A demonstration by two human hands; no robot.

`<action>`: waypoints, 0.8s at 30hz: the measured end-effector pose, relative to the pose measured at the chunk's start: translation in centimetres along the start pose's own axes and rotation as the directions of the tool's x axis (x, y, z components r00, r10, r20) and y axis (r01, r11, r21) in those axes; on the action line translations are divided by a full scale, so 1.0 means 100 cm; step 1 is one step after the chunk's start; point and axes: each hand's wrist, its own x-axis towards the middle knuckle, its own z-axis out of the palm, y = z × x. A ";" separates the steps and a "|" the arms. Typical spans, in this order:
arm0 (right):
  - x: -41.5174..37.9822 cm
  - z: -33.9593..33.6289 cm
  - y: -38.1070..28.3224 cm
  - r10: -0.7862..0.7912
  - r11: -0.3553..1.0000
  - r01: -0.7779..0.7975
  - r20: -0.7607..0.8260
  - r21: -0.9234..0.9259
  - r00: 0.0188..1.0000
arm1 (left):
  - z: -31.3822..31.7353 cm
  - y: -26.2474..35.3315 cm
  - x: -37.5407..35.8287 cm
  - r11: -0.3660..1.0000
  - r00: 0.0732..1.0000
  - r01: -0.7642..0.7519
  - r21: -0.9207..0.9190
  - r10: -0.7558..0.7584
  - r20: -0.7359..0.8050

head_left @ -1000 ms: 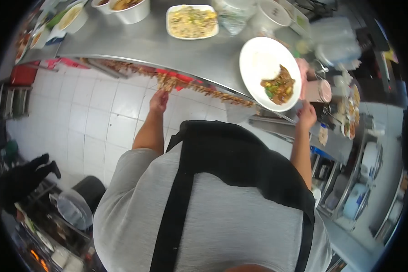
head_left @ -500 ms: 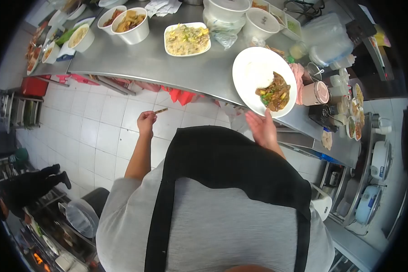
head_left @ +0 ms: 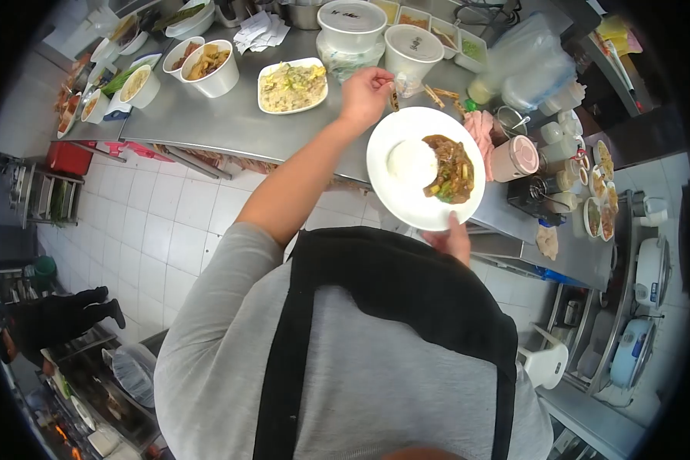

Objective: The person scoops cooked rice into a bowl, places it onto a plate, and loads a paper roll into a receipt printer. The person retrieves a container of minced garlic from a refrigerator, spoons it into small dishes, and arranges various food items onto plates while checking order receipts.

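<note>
My right hand grips the near rim of a white oval plate, thumb on top and fingers underneath. On the plate sit a smooth mound of white rice and a brown saucy stew with green vegetable pieces. Just beyond the far rim, my left hand pinches a small wooden clothespin with dark marks, over the steel counter. More wooden clothespins lie to its right. An oblong white dish of fried rice stands left of that hand.
Lidded white tubs stand at the back of the counter. Bowls of food are at the left. A pink cloth, a pink-lidded jar and several bottles crowd the right. Another person is at lower left.
My left hand has moved from beside the counter up over it, carrying the clothespin. My right hand has taken hold of the plate's rim, and the plate now sits lower and further left in view.
</note>
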 end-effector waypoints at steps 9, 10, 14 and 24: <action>0.028 -0.010 0.019 0.191 0.956 -0.232 0.217 0.180 0.957 | 0.051 -0.051 0.010 0.994 0.987 0.087 0.070 -0.096 0.130; 0.039 -0.022 0.027 0.167 0.967 -0.209 0.259 0.143 0.951 | 0.048 -0.044 0.007 0.988 0.965 0.138 0.074 -0.151 0.214; -0.011 -0.026 0.003 0.036 0.953 -0.109 0.251 0.282 0.967 | 0.010 -0.038 -0.020 0.987 0.981 0.084 -0.134 -0.058 0.186; -0.150 -0.124 0.029 -0.049 0.823 0.213 -0.309 0.526 0.950 | -0.065 -0.065 -0.126 0.998 0.966 0.042 -0.053 -0.027 0.258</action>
